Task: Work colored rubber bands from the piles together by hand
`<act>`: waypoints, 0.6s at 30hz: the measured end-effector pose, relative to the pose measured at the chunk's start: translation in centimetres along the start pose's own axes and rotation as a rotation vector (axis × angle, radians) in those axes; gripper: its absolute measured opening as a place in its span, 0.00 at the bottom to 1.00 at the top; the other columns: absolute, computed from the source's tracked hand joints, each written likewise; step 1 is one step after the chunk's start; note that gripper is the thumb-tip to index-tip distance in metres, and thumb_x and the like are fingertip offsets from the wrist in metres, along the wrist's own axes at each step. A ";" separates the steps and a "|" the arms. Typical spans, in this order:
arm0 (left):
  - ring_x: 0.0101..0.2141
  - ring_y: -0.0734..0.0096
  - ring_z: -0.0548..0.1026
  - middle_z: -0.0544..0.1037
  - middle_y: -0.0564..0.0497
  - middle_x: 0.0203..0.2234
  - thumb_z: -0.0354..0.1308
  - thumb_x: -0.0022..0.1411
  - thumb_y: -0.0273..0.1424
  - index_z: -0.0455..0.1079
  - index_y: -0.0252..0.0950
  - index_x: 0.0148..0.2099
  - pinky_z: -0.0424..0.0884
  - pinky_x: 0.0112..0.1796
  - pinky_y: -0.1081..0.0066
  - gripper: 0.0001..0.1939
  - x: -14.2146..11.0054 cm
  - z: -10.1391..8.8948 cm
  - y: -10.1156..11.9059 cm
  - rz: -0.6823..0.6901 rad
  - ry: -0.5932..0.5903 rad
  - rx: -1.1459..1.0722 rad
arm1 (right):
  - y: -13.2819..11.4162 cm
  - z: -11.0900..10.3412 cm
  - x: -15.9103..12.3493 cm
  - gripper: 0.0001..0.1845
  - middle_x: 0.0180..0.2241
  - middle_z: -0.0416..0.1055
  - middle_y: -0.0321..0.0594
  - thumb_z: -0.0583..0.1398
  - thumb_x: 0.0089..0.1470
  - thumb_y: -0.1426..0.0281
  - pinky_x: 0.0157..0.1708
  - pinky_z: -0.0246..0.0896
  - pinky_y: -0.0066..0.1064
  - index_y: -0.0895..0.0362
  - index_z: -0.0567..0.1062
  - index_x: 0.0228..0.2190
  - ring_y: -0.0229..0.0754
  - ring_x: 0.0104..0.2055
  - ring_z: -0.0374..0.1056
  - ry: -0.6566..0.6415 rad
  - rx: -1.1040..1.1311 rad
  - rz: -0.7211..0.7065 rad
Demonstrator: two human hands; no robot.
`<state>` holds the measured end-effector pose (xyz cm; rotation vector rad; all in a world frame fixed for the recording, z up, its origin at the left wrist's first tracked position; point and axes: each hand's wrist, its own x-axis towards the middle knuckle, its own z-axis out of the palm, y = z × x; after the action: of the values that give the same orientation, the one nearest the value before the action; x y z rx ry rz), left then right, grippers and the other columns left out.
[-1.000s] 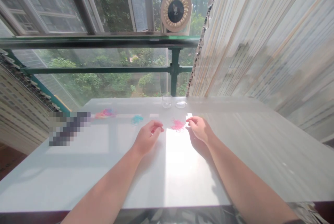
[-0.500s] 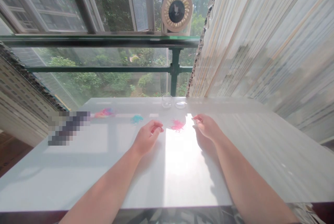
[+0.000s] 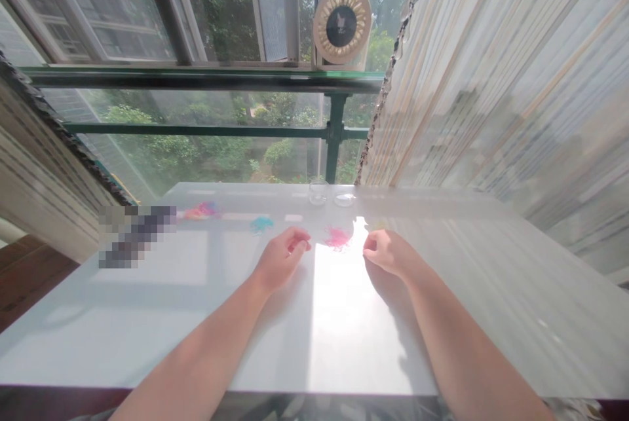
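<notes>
My left hand (image 3: 281, 256) rests on the white table (image 3: 196, 316) with its fingers curled in, thumb against fingertips; whatever is between them is too small to name. A small pink pile of thin loops (image 3: 338, 237) lies between my hands. To its right, my right hand (image 3: 388, 252) sits on the table with curled, pinched fingers just beside the pile. What it holds, if anything, I cannot make out.
A teal pile (image 3: 261, 223) and a mixed pink-orange pile (image 3: 201, 211) lie further left. A small glass jar (image 3: 318, 192) and its lid (image 3: 344, 199) stand at the far edge. A blurred dark object (image 3: 137, 236) is left. A fan (image 3: 343, 21) sits on the sill; curtain (image 3: 491, 80) at right.
My right hand has drawn back from the far side of the pink pile toward me and lowered. The left hand has stayed put. The camera shifted slightly.
</notes>
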<state>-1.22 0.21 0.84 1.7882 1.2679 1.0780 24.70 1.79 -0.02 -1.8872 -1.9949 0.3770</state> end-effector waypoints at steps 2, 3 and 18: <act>0.35 0.65 0.75 0.77 0.49 0.31 0.50 0.56 0.33 0.69 0.37 0.38 0.67 0.36 0.68 0.10 0.0 0.0 0.0 -0.004 0.002 -0.001 | 0.1 0.3 -0.2 0.05 0.20 0.71 0.36 0.58 0.38 0.75 0.21 0.50 0.25 0.55 0.74 0.20 0.35 0.21 0.63 0.015 -0.009 -0.020; 0.35 0.66 0.75 0.77 0.49 0.31 0.50 0.56 0.33 0.69 0.37 0.38 0.67 0.36 0.69 0.10 0.0 0.0 0.1 -0.006 0.003 0.000 | 0.1 0.4 -0.2 0.06 0.21 0.71 0.36 0.57 0.38 0.75 0.22 0.50 0.25 0.55 0.74 0.20 0.36 0.22 0.63 0.028 -0.013 -0.030; 0.36 0.67 0.74 0.76 0.50 0.32 0.49 0.58 0.33 0.68 0.38 0.40 0.67 0.38 0.69 0.09 0.0 0.0 -0.4 -0.012 -0.006 0.014 | -2.1 3.5 2.2 0.10 0.26 0.70 0.37 0.54 0.45 0.77 0.34 0.58 0.28 0.56 0.75 0.25 0.38 0.30 0.64 0.270 0.176 -0.279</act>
<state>-1.33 0.30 0.49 1.7904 1.2842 1.0584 21.16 4.00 -2.05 -1.4441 -1.9359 0.1995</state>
